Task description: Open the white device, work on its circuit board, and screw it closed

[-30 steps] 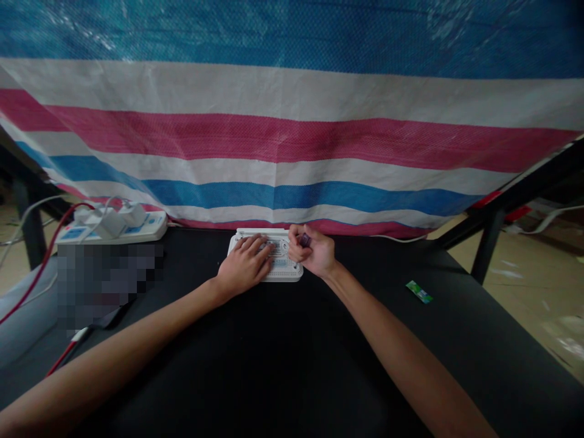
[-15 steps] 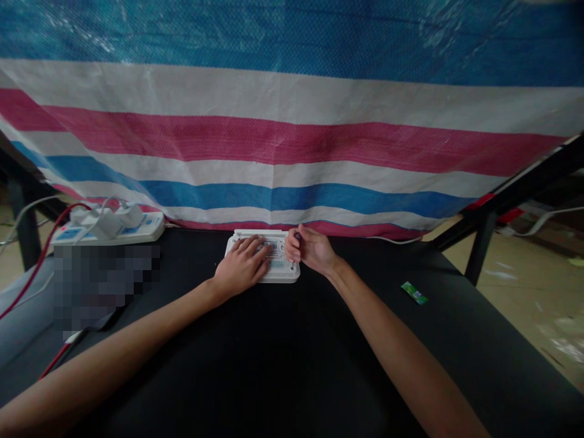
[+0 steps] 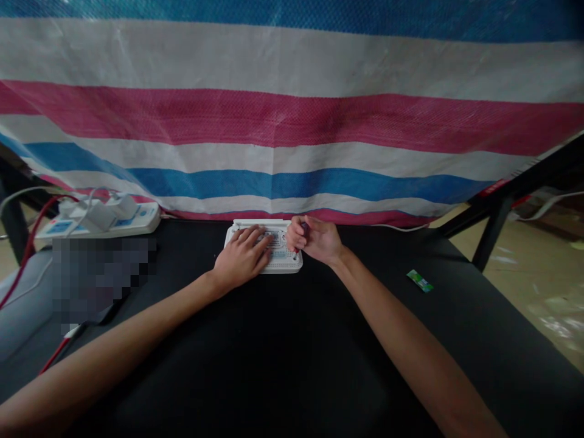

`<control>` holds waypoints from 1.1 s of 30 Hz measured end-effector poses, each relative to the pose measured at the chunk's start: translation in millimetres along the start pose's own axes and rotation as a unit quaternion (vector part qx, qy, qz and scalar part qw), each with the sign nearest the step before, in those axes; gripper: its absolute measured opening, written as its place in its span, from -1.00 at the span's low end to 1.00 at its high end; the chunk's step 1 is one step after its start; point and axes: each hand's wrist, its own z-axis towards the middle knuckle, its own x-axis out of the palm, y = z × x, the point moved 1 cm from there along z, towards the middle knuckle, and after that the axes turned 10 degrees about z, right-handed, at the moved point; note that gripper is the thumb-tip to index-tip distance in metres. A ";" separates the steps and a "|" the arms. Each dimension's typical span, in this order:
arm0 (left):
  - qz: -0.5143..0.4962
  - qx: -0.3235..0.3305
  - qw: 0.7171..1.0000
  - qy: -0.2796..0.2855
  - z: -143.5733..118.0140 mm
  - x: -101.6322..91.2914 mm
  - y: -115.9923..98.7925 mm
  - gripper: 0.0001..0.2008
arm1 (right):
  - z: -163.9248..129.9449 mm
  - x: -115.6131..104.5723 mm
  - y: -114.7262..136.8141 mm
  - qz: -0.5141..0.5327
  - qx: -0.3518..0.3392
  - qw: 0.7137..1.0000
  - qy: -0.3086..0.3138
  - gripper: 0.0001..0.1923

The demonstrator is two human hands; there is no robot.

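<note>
Both hands (image 3: 274, 249) on white device (image 3: 280, 263)

Dim scene overall, colours muted. Daylight enters from right, floor (image 3: 538, 267) there brightest, slightly washed out. Striped tarp (image 3: 292, 121) evenly lit, weave sharp at centre, faint sheen top left. Black table (image 3: 292, 365) swallows light, near-featureless, shadows under arms barely separable. Wide-angle distortion: tarp stripes bow, table edges splay toward corners. Lower corners soft, forearms slightly blurred. Pixelated block (image 3: 100, 274) masks area at left.
</note>
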 end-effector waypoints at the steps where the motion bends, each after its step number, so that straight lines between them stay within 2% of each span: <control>1: -0.001 -0.001 1.000 0.000 0.2 -0.2 0.1 -0.60 | -0.1 0.3 -0.1 0.003 0.007 1.000 0.003 -0.60; 4: -0.005 0.002 1.000 0.004 0.5 -0.3 0.4 -0.59 | -1.1 4.1 -1.5 0.014 0.007 1.000 0.018 -0.58; 8: -0.006 0.006 1.000 0.007 0.5 -0.2 0.6 -0.59 | -3.1 11.8 -1.2 0.016 -0.002 1.000 0.005 -0.68; 13: -0.004 0.002 1.000 0.001 0.4 -1.0 0.2 -0.59 | -2.5 15.8 -0.6 -0.012 -0.001 1.000 0.008 -0.64; 19: -0.005 -0.001 1.000 0.008 0.2 -1.0 0.9 -0.60 | 0.3 24.3 -17.4 -0.066 -0.125 0.988 -0.069 -0.59; 24: -0.016 -0.004 1.000 0.012 0.0 -1.3 0.7 -0.59 | 0.3 23.5 -16.5 -0.087 -0.073 0.993 -0.040 -0.58; 28: -0.022 -0.010 1.000 0.010 -0.1 -0.5 0.0 -0.59 | -0.5 20.4 -8.4 -0.055 -0.032 0.998 -0.022 -0.71; 30: -0.018 -0.010 1.000 0.011 -0.1 -0.6 -0.3 -0.59 | -0.7 21.9 -7.5 -0.050 -0.025 0.998 -0.023 -0.77; 33: -0.009 -0.008 1.000 0.013 -0.1 -1.2 -0.7 -0.58 | -0.3 25.5 -9.1 -0.051 -0.032 0.998 -0.014 -0.74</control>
